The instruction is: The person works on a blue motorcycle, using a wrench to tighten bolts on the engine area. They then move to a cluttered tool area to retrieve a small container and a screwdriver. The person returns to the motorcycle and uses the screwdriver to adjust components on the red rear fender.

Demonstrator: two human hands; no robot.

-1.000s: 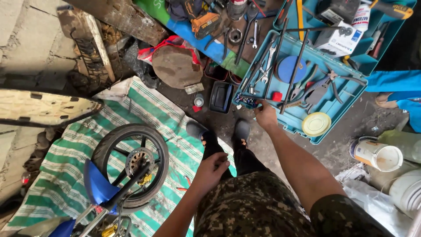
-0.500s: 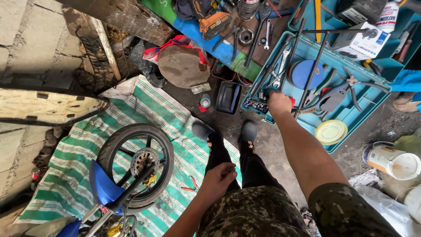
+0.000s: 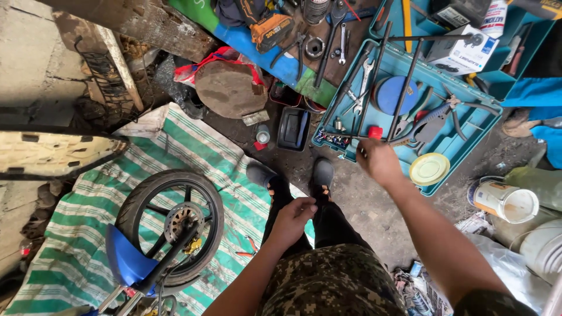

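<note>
My right hand (image 3: 379, 161) reaches out to the near edge of a teal tool tray (image 3: 462, 130). Its fingers are curled just below a red-capped tool (image 3: 374, 132) and a cluster of small bits; anything inside the hand is hidden. In the tray lie pliers (image 3: 430, 120), wrenches, long rods, a blue round lid (image 3: 395, 95) and a yellow lid (image 3: 429, 168). My left hand (image 3: 293, 219) rests with bent fingers on my black trouser leg and holds nothing visible. My grey shoes (image 3: 319, 172) stand on the concrete just before the tray.
A motorcycle front wheel (image 3: 170, 225) with a blue fender (image 3: 126, 260) lies on a green-striped mat (image 3: 193, 152) at the left. A black case (image 3: 293, 127), a brown round seat (image 3: 230, 89), a drill (image 3: 269, 32) and a white bucket (image 3: 506, 202) surround me.
My right hand has shifted along the tray's near edge, away from its left corner, and its fingers have curled. The left hand has stayed at my thigh. The view has tilted slightly.
</note>
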